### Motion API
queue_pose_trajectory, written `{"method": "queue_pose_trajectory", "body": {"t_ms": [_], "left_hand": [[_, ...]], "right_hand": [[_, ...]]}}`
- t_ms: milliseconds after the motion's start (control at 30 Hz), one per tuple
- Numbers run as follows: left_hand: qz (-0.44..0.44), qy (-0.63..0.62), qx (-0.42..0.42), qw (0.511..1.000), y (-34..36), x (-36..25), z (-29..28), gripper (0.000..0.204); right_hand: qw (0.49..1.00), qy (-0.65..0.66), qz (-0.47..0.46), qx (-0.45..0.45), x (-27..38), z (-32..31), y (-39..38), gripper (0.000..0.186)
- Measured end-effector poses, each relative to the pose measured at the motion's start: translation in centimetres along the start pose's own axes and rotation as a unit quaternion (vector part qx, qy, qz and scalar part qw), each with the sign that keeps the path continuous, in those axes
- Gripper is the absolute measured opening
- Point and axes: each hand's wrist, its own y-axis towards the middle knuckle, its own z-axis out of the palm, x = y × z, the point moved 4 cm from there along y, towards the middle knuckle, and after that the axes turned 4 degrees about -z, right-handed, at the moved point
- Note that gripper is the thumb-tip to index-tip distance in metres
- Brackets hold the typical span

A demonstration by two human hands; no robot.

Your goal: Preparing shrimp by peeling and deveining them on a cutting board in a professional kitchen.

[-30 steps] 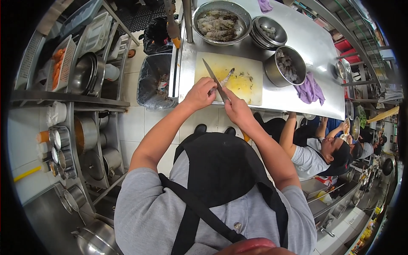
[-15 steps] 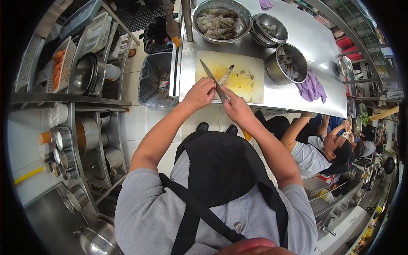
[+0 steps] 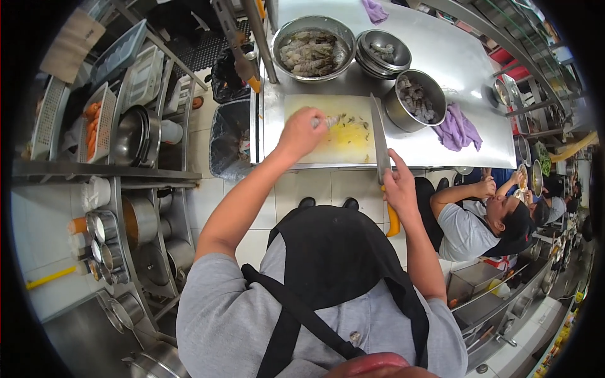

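My left hand (image 3: 300, 133) is closed over the left part of a white cutting board (image 3: 354, 148) with yellow stains. A greyish prawn (image 3: 319, 121) pokes out between its fingers; the rest is hidden by the hand. Dark scraps lie on the board beside it. Past the board's right edge, my right hand (image 3: 401, 188) grips a large knife (image 3: 380, 137) near where blade meets handle. The blade points away from me, and the yellow-orange handle hangs below the hand. Beyond the board stands a perforated metal bowl (image 3: 346, 70) of unpeeled prawns. Right of the board is a steel pot (image 3: 403, 118) holding greyish peeled prawns.
Stacked steel bowls (image 3: 360, 62) stand behind the pot, the top one with some prawns. A purple cloth (image 3: 458, 129) lies right of it on the steel table (image 3: 485, 107). A lined bin (image 3: 228, 142) stands left. Another person (image 3: 469, 220) works at right.
My left hand has lifted slightly and now holds the prawn that lay on the board. My right hand has swung the knife rightward, off the board's middle, its blade now more upright.
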Motion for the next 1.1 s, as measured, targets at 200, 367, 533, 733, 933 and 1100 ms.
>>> {"method": "queue_pose_trajectory", "body": {"t_ms": [200, 367, 533, 733, 933, 1100], "left_hand": [[-0.022, 0.011, 0.009, 1.0, 9.0, -3.9, -7.2, 0.028], [0.101, 0.104, -0.049, 0.988, 14.0, -7.3, -4.5, 0.035], [0.195, 0.115, 0.265, 0.937, 14.9, -15.8, 10.6, 0.028], [0.208, 0.303, 0.367, 0.855, 15.8, -15.5, 23.1, 0.039], [0.21, 0.371, 0.344, 0.836, 16.4, -14.7, 24.6, 0.032], [0.111, 0.091, 0.264, 0.954, 16.2, -15.8, 17.8, 0.028]], "right_hand": [[0.999, 0.024, 0.025, -0.033, -3.3, -1.5, -2.3, 0.053], [0.999, 0.018, 0.017, -0.036, -5.2, -1.9, -3.4, 0.051], [0.998, 0.012, -0.014, -0.052, -8.0, -2.8, -3.9, 0.051], [0.999, 0.017, 0.013, -0.047, -6.8, -3.9, -5.5, 0.051], [0.997, 0.026, 0.01, -0.072, -7.2, -5.2, -6.2, 0.051], [0.999, 0.014, 0.024, -0.038, -6.5, -5.8, -5.8, 0.05]]}}
